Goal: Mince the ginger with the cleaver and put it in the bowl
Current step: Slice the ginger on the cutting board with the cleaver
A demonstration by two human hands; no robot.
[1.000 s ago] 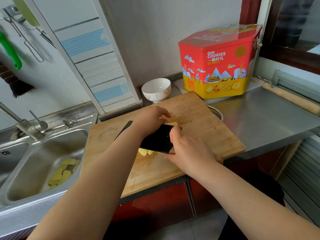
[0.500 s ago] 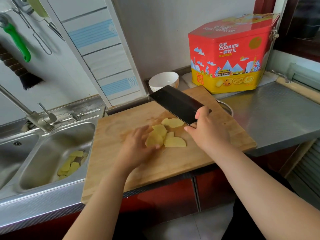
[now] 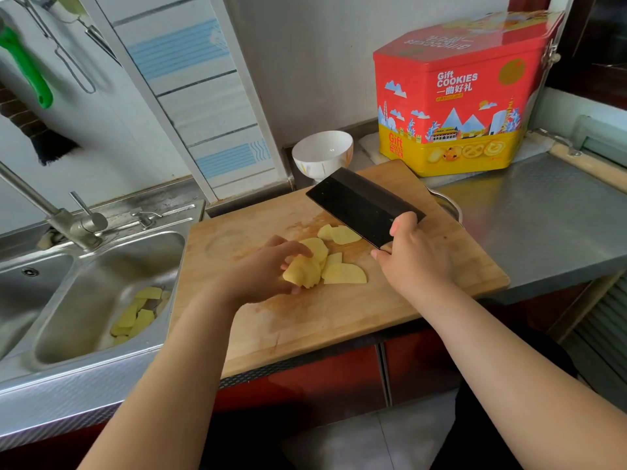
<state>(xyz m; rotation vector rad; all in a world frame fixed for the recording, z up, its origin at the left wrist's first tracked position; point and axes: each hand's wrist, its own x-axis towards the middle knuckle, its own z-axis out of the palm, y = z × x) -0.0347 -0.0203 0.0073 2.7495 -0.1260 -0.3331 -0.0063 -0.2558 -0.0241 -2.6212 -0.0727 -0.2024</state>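
Ginger slices [image 3: 344,274] lie fanned, some cupped by curled left hand [image 3: 268,269]; right hand [image 3: 412,256] grips raised cleaver [image 3: 361,205].

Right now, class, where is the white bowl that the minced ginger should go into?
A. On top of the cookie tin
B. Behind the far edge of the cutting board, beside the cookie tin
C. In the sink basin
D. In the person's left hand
B: the white bowl stands empty behind the far edge of the cutting board, left of the red and yellow cookie tin, with no ginger in it yet.
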